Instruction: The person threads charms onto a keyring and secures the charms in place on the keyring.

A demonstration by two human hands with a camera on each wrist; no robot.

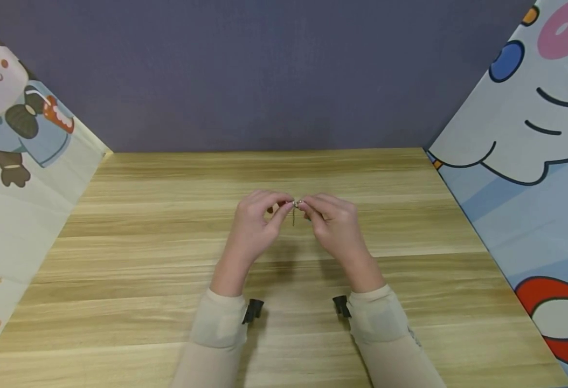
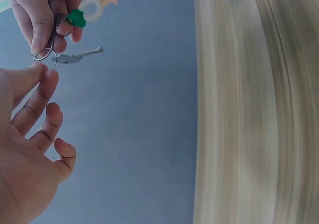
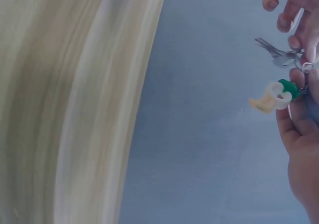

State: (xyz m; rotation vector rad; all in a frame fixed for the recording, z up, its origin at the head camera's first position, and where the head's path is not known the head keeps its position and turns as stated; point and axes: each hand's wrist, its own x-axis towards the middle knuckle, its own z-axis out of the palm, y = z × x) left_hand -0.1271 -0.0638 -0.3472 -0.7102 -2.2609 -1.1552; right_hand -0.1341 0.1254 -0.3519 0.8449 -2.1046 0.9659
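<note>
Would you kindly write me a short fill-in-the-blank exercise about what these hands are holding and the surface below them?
1. The left hand and right hand pinch a round metal ____.
2. Attached to it is a silver ____ with a long, narrow blade.
3. Besides its white and orange pieces, the charm has a ____ one.
4. The tabletop beneath the hands is patterned with ____ grain.

Missing words: ring; key; green; wood.

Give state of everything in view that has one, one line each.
Left hand: raised over the table, thumb and index finger pinching at the key ring
Right hand: raised, pinching the key ring from the other side
Key ring: held between both hands; whether pried open, can't tell
Key: hanging down at the ring; fully threaded or not, can't tell
Charm: dangling beside the right hand's fingers
</note>
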